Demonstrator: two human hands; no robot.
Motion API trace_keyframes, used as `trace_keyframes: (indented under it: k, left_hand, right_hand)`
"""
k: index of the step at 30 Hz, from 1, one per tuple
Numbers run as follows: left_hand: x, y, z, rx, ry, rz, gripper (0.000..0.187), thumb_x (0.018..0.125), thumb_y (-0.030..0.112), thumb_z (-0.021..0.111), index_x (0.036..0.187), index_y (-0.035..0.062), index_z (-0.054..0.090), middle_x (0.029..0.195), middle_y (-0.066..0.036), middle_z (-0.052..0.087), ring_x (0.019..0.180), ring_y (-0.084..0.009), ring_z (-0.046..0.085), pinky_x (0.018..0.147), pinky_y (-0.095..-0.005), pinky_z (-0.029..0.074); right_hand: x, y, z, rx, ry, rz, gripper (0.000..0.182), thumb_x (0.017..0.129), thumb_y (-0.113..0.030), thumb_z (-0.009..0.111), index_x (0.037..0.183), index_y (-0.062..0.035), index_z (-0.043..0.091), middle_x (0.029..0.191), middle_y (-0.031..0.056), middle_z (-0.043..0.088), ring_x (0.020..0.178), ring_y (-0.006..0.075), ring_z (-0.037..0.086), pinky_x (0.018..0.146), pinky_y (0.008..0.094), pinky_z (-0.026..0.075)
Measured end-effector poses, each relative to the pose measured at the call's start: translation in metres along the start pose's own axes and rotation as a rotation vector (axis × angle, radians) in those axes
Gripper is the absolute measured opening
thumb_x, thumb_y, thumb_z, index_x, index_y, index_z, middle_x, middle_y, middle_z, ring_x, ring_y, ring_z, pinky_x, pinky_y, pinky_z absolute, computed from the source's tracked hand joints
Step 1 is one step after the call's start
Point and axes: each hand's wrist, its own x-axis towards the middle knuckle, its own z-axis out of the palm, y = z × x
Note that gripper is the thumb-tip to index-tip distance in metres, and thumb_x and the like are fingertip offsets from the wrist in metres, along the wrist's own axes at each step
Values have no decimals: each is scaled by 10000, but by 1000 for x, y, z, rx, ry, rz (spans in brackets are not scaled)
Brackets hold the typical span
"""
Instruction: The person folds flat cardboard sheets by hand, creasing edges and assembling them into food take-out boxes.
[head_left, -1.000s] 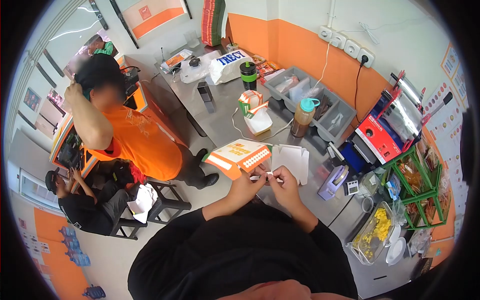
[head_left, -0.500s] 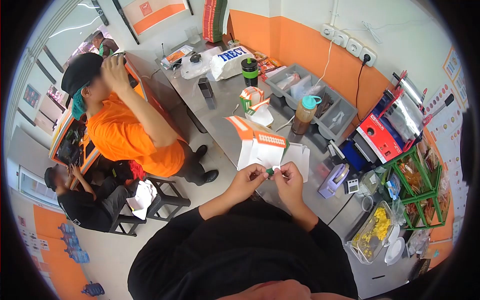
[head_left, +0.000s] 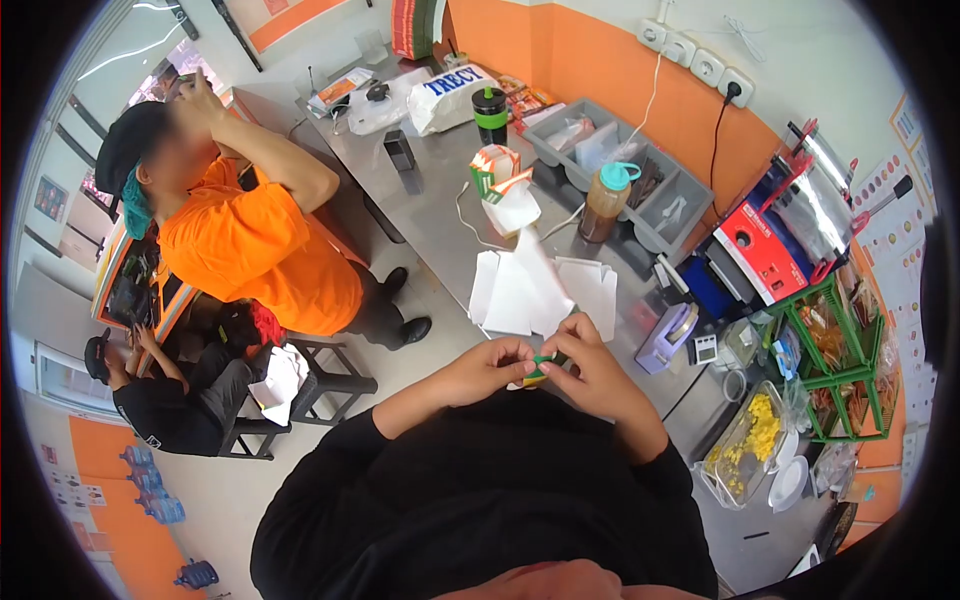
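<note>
Just in front of my black shirt, my left hand (head_left: 494,364) and my right hand (head_left: 588,362) pinch a small green piece (head_left: 541,360) between thumbs and fingertips. A bit of yellow shows under it; I cannot tell what the piece is, as the fingers cover most of it. Right beyond my fingertips lies an unfolded carton (head_left: 520,292) on the metal table, its plain white inside facing up. White flaps (head_left: 588,290) spread to its right. Behind it stands a folded orange, white and green carton (head_left: 497,172) with a white flap hanging forward.
A brown-filled bottle (head_left: 604,205) with a turquoise lid stands by a grey divided bin (head_left: 660,228). To the right are a tape dispenser (head_left: 668,338), a red sealing machine (head_left: 757,258), green baskets (head_left: 838,350) and a tray of yellow food (head_left: 745,450). A person in orange (head_left: 255,240) stands left.
The carton's printed panel, raised before, has dropped so its white inside shows. My hands have moved slightly down and toward me with the green piece. The person in orange has raised both arms.
</note>
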Motion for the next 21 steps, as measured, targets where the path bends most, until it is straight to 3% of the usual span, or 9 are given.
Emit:
trace_keyframes:
  k: [3, 6, 8, 15, 18, 21]
  left_hand:
    - [-2, 0, 3, -136, -77, -78, 198, 999, 222, 565, 1010, 25, 583, 877, 23, 588, 794, -41, 515, 725, -207, 442]
    - [0, 0, 2, -32, -87, -100, 219, 1010, 244, 543, 1014, 28, 584, 893, 19, 590, 804, -53, 522, 746, -218, 450]
    - [-1, 6, 4, 29, -127, -95, 243, 1022, 265, 516, 1007, 31, 579, 887, 22, 571, 799, -57, 504, 751, -227, 446]
    - [0, -10, 4, 26, -124, -87, 247, 1033, 273, 487, 998, 38, 554, 849, 32, 522, 785, -54, 458, 735, -225, 421]
    - [4, -13, 2, 4, -63, -31, 241, 1029, 273, 500, 986, 39, 542, 852, 28, 523, 776, -53, 463, 708, -219, 415]
    - [6, -12, 3, -24, 16, -48, 226, 1018, 258, 528, 966, 39, 534, 865, 18, 544, 779, -55, 490, 706, -220, 433]
  right_hand:
    - [-6, 1, 0, 79, -63, 41, 127, 868, -93, 664, 975, -68, 602, 1015, 69, 408, 857, 158, 489, 630, 255, 456]
    - [-7, -1, 2, 21, -38, 3, 127, 849, -76, 670, 947, -57, 591, 1018, 84, 415, 896, 193, 489, 709, 288, 451]
    - [-6, -6, 0, 19, -64, 26, 112, 832, -42, 666, 910, -45, 586, 1027, 118, 437, 947, 285, 498, 822, 359, 435]
    - [-3, -6, 4, 13, -64, 50, 114, 822, -32, 668, 899, -50, 585, 1011, 107, 447, 963, 281, 493, 836, 362, 432]
    - [0, -6, 1, 16, -20, 18, 127, 835, -73, 677, 916, -57, 579, 1014, 111, 444, 877, 259, 519, 761, 348, 444]
    - [4, -6, 3, 70, 65, 198, 157, 856, -131, 680, 912, -53, 555, 933, 109, 452, 757, 236, 528, 664, 332, 442]
